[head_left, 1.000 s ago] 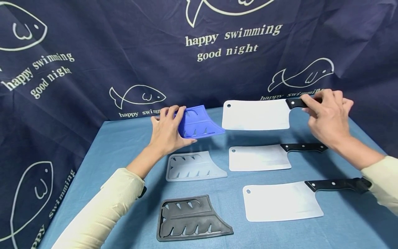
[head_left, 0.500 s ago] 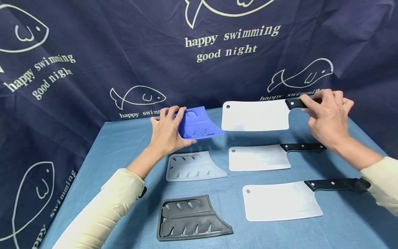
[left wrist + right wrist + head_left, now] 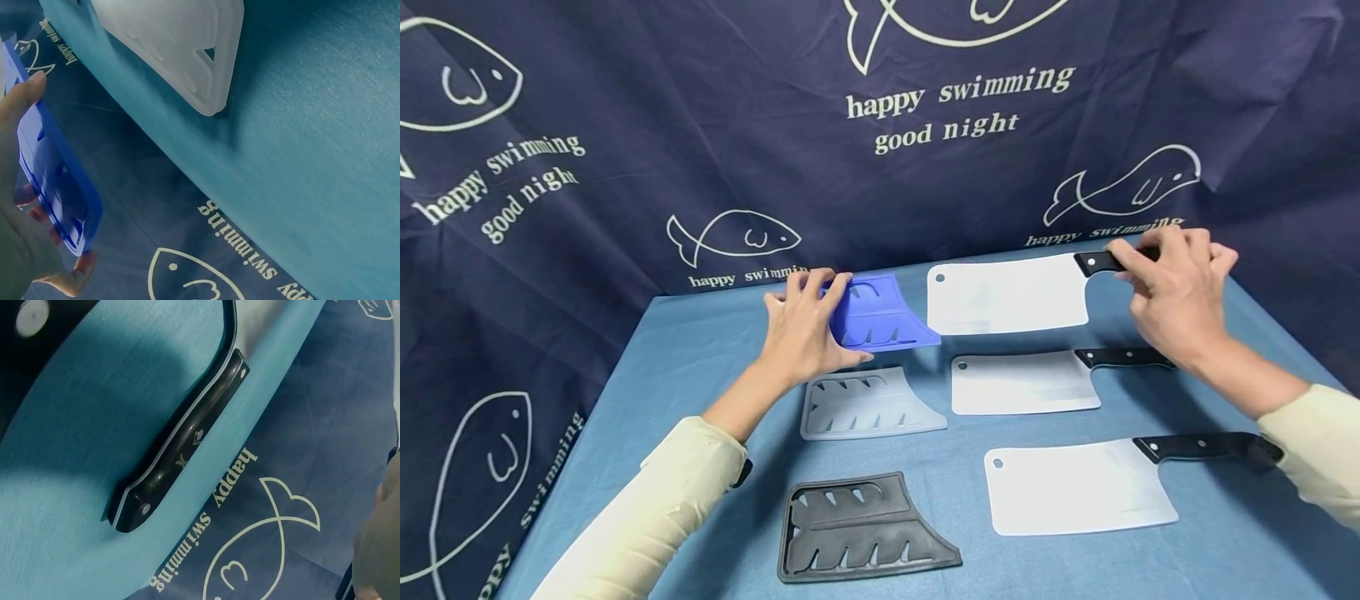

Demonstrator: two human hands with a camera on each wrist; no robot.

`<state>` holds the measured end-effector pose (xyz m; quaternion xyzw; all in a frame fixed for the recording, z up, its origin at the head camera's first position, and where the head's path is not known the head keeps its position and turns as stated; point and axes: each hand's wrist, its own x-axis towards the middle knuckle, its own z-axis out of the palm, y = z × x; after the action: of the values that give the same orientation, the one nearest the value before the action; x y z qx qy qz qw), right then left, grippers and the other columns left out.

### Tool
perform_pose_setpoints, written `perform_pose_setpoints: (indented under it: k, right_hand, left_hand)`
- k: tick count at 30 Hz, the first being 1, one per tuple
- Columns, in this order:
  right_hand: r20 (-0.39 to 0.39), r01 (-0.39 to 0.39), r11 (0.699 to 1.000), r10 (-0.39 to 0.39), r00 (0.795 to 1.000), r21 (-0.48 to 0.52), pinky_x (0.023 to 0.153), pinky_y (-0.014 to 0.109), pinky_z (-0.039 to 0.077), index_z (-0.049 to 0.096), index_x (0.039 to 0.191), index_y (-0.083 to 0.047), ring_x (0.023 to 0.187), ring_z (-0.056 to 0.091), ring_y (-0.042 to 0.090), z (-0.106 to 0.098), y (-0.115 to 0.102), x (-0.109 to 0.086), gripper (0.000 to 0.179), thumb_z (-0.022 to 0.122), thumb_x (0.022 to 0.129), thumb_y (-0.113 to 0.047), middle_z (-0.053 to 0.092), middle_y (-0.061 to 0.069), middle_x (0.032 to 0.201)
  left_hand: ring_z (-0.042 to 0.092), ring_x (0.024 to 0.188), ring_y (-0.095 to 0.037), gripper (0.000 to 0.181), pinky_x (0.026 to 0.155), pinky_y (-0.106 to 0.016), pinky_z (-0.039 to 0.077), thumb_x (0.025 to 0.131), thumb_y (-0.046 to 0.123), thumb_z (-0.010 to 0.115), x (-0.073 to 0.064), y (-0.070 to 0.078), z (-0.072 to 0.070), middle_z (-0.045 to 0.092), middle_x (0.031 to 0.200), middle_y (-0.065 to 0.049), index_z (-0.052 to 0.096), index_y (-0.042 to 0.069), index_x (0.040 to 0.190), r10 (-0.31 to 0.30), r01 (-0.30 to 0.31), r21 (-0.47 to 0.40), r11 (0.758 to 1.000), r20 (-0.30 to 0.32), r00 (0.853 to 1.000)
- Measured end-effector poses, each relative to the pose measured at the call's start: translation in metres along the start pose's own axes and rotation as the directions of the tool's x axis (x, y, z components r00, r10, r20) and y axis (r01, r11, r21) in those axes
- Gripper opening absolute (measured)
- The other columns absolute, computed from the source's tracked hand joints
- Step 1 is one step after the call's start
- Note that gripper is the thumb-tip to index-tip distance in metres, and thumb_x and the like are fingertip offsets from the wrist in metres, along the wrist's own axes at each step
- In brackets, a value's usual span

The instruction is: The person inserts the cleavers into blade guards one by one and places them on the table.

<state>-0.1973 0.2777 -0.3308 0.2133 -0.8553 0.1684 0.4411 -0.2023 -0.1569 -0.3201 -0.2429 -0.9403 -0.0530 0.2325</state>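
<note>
My left hand (image 3: 801, 329) grips a blue plastic blade guard (image 3: 883, 312), thumb at its near edge and fingers at its far edge. The guard is raised off the cloth; in the left wrist view this blade guard (image 3: 59, 169) hangs tilted, with fingers on both edges. At the far right, my right hand (image 3: 1183, 296) pinches the black handle of a cleaver (image 3: 1007, 297). Its broad blade points left, its end just short of the guard's pointed corner. In the right wrist view my right hand (image 3: 378, 540) shows only at the right edge.
On the blue cloth (image 3: 700, 350) lie a translucent white blade guard (image 3: 868, 404) and a black one (image 3: 865, 525). To their right rest a second cleaver (image 3: 1022, 383) and a third cleaver (image 3: 1075, 487), handles to the right. A dark printed curtain (image 3: 760, 125) hangs behind.
Both hands have come down a little toward the cloth, bringing the blue blade guard and cleaver lower. The cleaver has also shifted slightly left. The things on the cloth stay put.
</note>
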Motion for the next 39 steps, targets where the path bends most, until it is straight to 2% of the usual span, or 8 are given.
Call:
perform_pose_setpoints:
  k: [6,9,12,15,20,26,33,39]
  right_hand:
    - [0.015,0.005,1.000,-0.005,1.000,0.010,0.076,0.063,0.017,0.065,0.112,-0.009,0.090,0.037,0.050,0.002,-0.005,-0.001,0.038,0.052,0.081,0.009,0.050,0.027,0.103]
    - [0.042,0.013,1.000,-0.013,0.999,0.012,0.077,0.064,0.017,0.065,0.114,-0.009,0.090,0.038,0.050,0.004,-0.010,0.000,0.035,0.054,0.084,0.005,0.050,0.027,0.103]
    - [0.028,0.013,1.000,-0.014,1.000,0.025,0.079,0.065,0.017,0.066,0.114,-0.008,0.091,0.038,0.050,0.007,-0.015,0.002,0.034,0.056,0.084,0.005,0.051,0.027,0.102]
    - [0.002,0.007,0.999,-0.007,1.000,0.042,0.080,0.066,0.016,0.066,0.112,-0.008,0.093,0.039,0.050,0.009,-0.018,0.005,0.036,0.059,0.081,0.009,0.051,0.026,0.102]
    - [0.022,0.023,0.999,-0.024,0.999,0.034,0.081,0.067,0.018,0.064,0.112,-0.010,0.095,0.039,0.050,0.009,-0.022,0.011,0.037,0.060,0.081,0.010,0.050,0.027,0.102]
    - [0.034,0.055,0.998,-0.056,0.998,0.024,0.078,0.065,0.021,0.061,0.113,-0.014,0.093,0.041,0.048,0.016,-0.043,0.016,0.035,0.064,0.082,0.003,0.051,0.024,0.100]
    - [0.084,0.006,1.000,-0.005,0.996,-0.013,0.078,0.065,0.022,0.061,0.111,-0.013,0.094,0.041,0.046,0.026,-0.079,0.029,0.040,0.059,0.078,0.009,0.049,0.020,0.099]
    - [0.190,-0.031,0.998,0.039,0.981,-0.045,0.075,0.061,0.024,0.063,0.112,-0.014,0.093,0.039,0.043,0.026,-0.081,0.030,0.029,0.064,0.086,-0.001,0.049,0.018,0.098]
  left_hand:
    - [0.039,0.115,-0.033,0.107,0.071,-0.057,0.035,0.046,0.066,0.084,0.001,0.005,0.001,0.047,0.127,-0.007,0.048,0.020,0.136,-0.011,0.011,-0.023,1.000,0.006,1.000]
    - [0.038,0.116,-0.033,0.108,0.070,-0.057,0.035,0.047,0.066,0.084,0.004,0.011,0.000,0.047,0.127,-0.007,0.048,0.019,0.136,0.010,-0.010,-0.042,0.999,0.001,1.000]
    - [0.038,0.118,-0.034,0.108,0.069,-0.057,0.034,0.047,0.064,0.084,0.007,0.016,0.000,0.046,0.127,-0.008,0.048,0.018,0.137,0.032,-0.032,-0.053,0.998,0.003,0.999]
    - [0.037,0.119,-0.034,0.108,0.069,-0.057,0.035,0.047,0.062,0.086,0.008,0.018,0.000,0.045,0.128,-0.008,0.048,0.017,0.137,0.018,-0.017,-0.052,0.998,0.020,1.000]
    - [0.036,0.119,-0.035,0.107,0.071,-0.058,0.035,0.045,0.060,0.087,0.009,0.020,-0.002,0.045,0.128,-0.009,0.049,0.017,0.135,-0.002,0.003,-0.051,0.999,0.037,0.999]
    - [0.037,0.117,-0.034,0.106,0.068,-0.058,0.036,0.046,0.062,0.085,0.017,0.043,-0.007,0.046,0.127,-0.008,0.051,0.017,0.136,0.033,-0.029,-0.078,0.997,0.053,0.998]
    - [0.035,0.117,-0.032,0.107,0.070,-0.056,0.035,0.050,0.065,0.082,0.032,0.075,-0.010,0.045,0.130,-0.007,0.050,0.016,0.139,-0.044,0.051,-0.099,0.994,0.077,0.996]
    - [0.034,0.119,-0.031,0.108,0.075,-0.056,0.034,0.050,0.064,0.083,0.037,0.079,-0.008,0.043,0.132,-0.006,0.048,0.017,0.141,-0.078,0.088,-0.071,0.994,0.126,0.989]
